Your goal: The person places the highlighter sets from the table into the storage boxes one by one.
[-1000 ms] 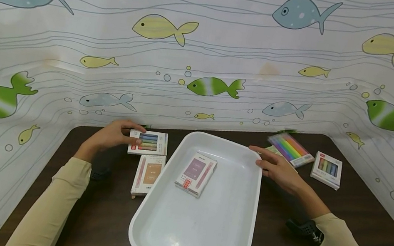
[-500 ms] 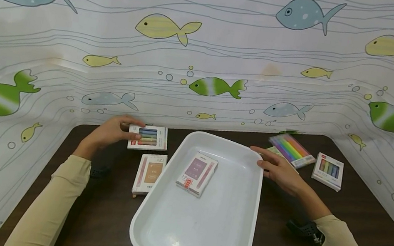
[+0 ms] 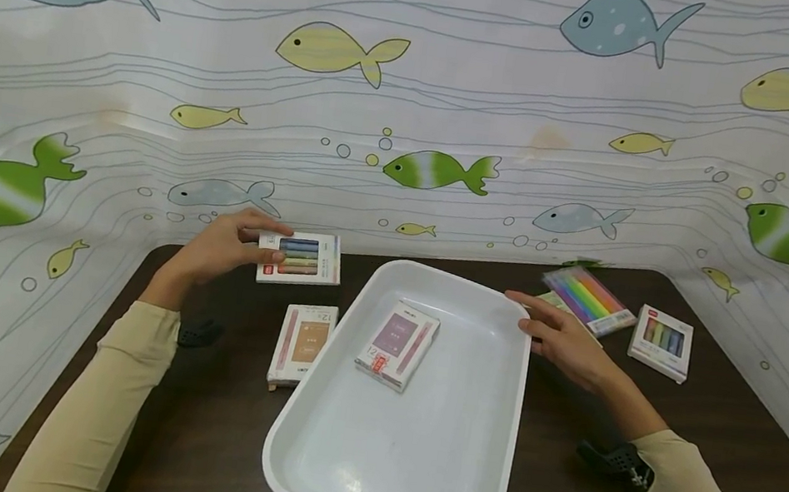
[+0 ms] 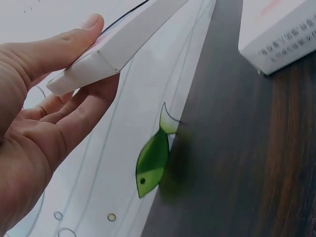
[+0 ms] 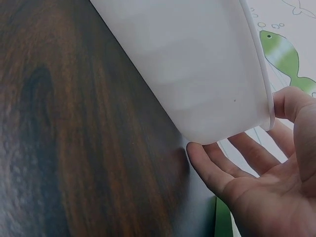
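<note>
Over at the table's (image 3: pixel 202 429) far left, the left hand (image 3: pixel 220 248) has the crayon box (image 3: pixel 309 258) pinched by 1 end, thumb on its face, fingers bent behind, holding it off the surface. At the tray's (image 3: pixel 443 438) far right corner, the right hand (image 3: pixel 566 342) has its fingers loosely bent round the wall, thumb at the rim. Risky, I'd say: with just 1 end held, a slack thumb could drop the box, and a dip could knock the orange box (image 3: pixel 305 343). A bumped tray might slide the purple box (image 3: pixel 398 343) inside. The tray's side hides part of the orange box; some right fingertips pass behind the wall, their pressure impossible to tell; the left wrist view crops the crayon box.
</note>
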A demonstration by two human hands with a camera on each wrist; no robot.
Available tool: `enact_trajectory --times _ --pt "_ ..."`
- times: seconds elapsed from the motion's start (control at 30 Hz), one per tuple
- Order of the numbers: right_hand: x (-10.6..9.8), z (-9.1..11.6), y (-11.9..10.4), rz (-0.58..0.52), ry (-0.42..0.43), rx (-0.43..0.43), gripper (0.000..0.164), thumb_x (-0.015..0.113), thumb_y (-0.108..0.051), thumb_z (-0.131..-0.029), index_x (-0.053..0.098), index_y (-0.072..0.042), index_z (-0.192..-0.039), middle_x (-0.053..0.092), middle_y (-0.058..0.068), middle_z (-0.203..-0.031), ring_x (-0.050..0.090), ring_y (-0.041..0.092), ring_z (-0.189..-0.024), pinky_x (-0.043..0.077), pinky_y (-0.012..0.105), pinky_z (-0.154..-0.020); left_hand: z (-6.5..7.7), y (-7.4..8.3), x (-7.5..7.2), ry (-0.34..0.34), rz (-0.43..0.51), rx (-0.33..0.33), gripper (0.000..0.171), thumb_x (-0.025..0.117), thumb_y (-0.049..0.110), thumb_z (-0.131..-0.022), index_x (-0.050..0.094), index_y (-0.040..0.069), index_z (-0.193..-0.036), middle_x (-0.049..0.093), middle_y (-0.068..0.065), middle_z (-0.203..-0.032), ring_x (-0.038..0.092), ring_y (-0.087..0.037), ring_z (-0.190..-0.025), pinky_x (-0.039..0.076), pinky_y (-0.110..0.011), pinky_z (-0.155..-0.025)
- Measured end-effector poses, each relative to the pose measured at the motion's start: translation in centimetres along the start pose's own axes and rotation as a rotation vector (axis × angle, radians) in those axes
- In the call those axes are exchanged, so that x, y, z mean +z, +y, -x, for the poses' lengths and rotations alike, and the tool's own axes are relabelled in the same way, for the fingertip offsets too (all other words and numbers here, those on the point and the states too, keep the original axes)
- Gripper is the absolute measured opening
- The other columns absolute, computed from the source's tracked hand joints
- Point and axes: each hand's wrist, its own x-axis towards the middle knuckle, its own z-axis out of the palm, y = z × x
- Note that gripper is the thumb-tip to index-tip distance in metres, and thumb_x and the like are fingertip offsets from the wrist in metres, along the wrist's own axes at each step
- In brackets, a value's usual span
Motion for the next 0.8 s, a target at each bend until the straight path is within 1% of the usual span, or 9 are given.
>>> enact_trajectory --times 0.2,0.3,0.37,0.47,0.57,0.63,0.67,0.73,0.8 --pt "-0.1 0.0 0.1 0.017 -0.001 0.001 0.055 0.055 -0.025 -0.108 0.038 -0.018 -0.159 0.031 0.013 -0.16 0.043 0.035 -0.138 0.048 0.039 -0.101 0.2 1.6 0.5 0.021 -0.063 0.031 0.049 0.083 0.026 -0.089 0.069 0.012 -0.134 0.048 -0.008 -0.131 0.058 -0.04 -0.118 0.053 -0.039 -0.08" --pt "-0.1 0.0 0.0 0.018 -0.002 0.001 0.055 0.055 -0.025 -0.108 0.038 -0.018 -0.159 0.032 0.013 -0.159 0.042 0.036 -0.138 0.047 0.041 -0.102 0.3 2.6 0.9 0.032 -0.045 0.063 0.046 0.08 0.018 -0.091 0.068 0.009 -0.134 0.047 -0.009 -0.129 0.058 -0.04 -0.117 0.054 -0.033 -0.078" --pt "-0.1 0.0 -0.1 0.023 0.003 0.001 0.055 0.055 -0.026 -0.107 0.039 -0.018 -0.159 0.032 0.013 -0.159 0.042 0.036 -0.139 0.047 0.041 -0.102 0.6 3.7 1.2 0.044 -0.023 0.088 0.045 0.079 0.013 -0.092 0.067 0.006 -0.134 0.047 -0.01 -0.128 0.059 -0.04 -0.117 0.054 -0.03 -0.077" --pt "-0.1 0.0 -0.2 0.026 0.006 0.003 0.055 0.055 -0.026 -0.107 0.039 -0.018 -0.159 0.032 0.012 -0.159 0.041 0.037 -0.139 0.047 0.042 -0.102 1.1 5.6 1.7 0.071 -0.007 0.125 0.043 0.077 0.01 -0.093 0.066 0.002 -0.134 0.048 -0.009 -0.129 0.058 -0.037 -0.118 0.055 -0.034 -0.08" --pt "-0.1 0.0 -0.2 0.023 0.006 0.003 0.055 0.056 -0.026 -0.107 0.039 -0.018 -0.159 0.032 0.013 -0.159 0.041 0.037 -0.14 0.046 0.042 -0.102 1.6 7.1 2.2 0.103 -0.018 0.159 0.043 0.078 0.012 -0.092 0.067 0.003 -0.133 0.05 -0.008 -0.128 0.055 -0.033 -0.12 0.051 -0.047 -0.093" --pt "0.0 0.0 -0.2 0.023 0.008 0.002 0.055 0.056 -0.026 -0.107 0.039 -0.018 -0.159 0.032 0.013 -0.159 0.041 0.037 -0.139 0.047 0.042 -0.102 1.8 7.8 2.7 0.112 -0.008 0.169 0.043 0.078 0.012 -0.092 0.067 0.004 -0.133 0.05 -0.008 -0.128 0.055 -0.032 -0.12 0.049 -0.053 -0.095" --pt "0.0 0.0 -0.1 0.022 0.008 0.001 0.055 0.056 -0.026 -0.107 0.039 -0.018 -0.159 0.032 0.013 -0.159 0.041 0.037 -0.139 0.047 0.041 -0.102 1.9 8.1 2.9 0.114 -0.009 0.17 0.043 0.079 0.013 -0.092 0.068 0.004 -0.133 0.051 -0.007 -0.128 0.053 -0.031 -0.121 0.048 -0.051 -0.097" --pt "0.0 0.0 -0.1 0.021 0.01 0.0 0.055 0.056 -0.026 -0.107 0.039 -0.018 -0.159 0.032 0.013 -0.159 0.042 0.036 -0.139 0.047 0.041 -0.102 1.9 8.7 3.5 0.103 0.027 0.166 0.043 0.079 0.013 -0.092 0.068 0.005 -0.132 0.051 -0.006 -0.128 0.056 -0.031 -0.12 0.05 -0.047 -0.095" --pt "0.0 0.1 -0.1 0.019 0.009 -0.002 0.054 0.056 -0.026 -0.107 0.039 -0.018 -0.159 0.032 0.013 -0.159 0.042 0.036 -0.139 0.047 0.04 -0.102 2.0 9.3 4.1 0.085 0.083 0.15 0.043 0.079 0.013 -0.091 0.068 0.005 -0.132 0.05 -0.004 -0.127 0.061 -0.032 -0.114 0.054 -0.039 -0.086"
